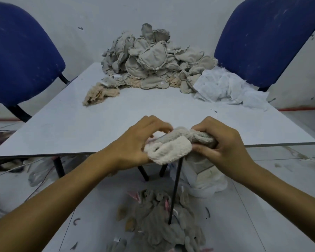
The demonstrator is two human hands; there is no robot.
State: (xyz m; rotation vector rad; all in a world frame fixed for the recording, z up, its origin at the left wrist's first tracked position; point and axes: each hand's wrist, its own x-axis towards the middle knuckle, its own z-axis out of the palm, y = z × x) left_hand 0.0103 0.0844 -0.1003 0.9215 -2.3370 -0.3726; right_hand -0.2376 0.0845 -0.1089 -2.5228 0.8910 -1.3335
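Both hands hold one small fuzzy cloth piece, cream on one side and grey on the other, just above the near edge of the white table. My left hand pinches its left end with curled fingers. My right hand grips its grey right end, which is partly hidden in the fist. A thin black rod runs from under the cloth down to the floor.
A big heap of grey fabric pieces lies at the table's far side, with a beige tuft on its left and white fabric on its right. Two blue chairs flank the table. More grey pieces lie on the floor.
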